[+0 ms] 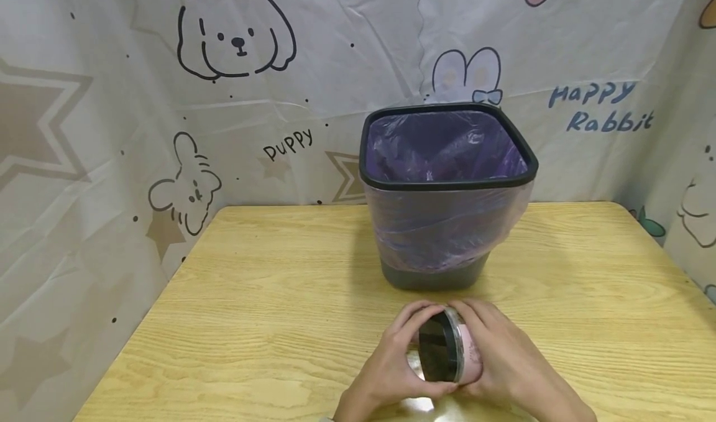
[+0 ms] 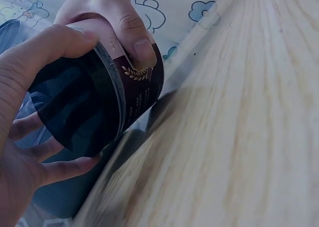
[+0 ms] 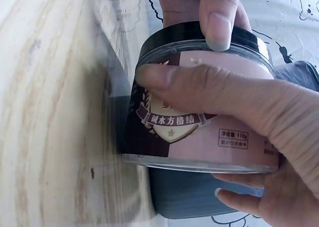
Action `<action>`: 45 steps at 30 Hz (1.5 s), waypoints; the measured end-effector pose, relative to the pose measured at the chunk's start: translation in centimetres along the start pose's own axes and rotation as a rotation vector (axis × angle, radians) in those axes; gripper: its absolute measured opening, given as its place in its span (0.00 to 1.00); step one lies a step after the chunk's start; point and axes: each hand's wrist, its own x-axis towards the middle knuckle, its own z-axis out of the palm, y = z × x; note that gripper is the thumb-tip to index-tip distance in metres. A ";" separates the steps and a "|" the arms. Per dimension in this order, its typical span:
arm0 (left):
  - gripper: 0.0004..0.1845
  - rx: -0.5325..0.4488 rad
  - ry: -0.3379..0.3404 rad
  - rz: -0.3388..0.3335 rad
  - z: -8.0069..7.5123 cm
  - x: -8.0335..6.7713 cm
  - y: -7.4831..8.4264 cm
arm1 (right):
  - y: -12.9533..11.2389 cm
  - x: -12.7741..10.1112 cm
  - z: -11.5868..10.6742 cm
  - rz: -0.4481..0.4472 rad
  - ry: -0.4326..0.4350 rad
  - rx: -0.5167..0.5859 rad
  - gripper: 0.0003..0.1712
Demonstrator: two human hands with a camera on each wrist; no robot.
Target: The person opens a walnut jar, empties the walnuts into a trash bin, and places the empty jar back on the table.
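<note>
Both hands hold a squat clear jar (image 3: 199,117) with a pink and dark maroon label, tipped on its side close over the table. Its black lid (image 1: 436,350) faces left in the head view. My left hand (image 1: 391,360) grips the lid's edge, thumb on the near side and fingers on the far side. Around the labelled body curls my right hand (image 1: 503,353), its thumb lying across the label in the right wrist view. The lid (image 2: 79,102) is still seated on the jar. What is inside the jar is hidden by the label.
A dark bin (image 1: 431,279) lined with a purple translucent bag (image 1: 442,229) stands on the wooden table (image 1: 268,310), just beyond the hands. Behind and at the sides hangs a white cloth (image 1: 335,49) printed with cartoon animals.
</note>
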 end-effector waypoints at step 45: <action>0.51 0.054 0.091 0.154 0.4 0.4 -0.2 | 0.4 -0.2 0.9 -0.073 0.144 -0.045 0.63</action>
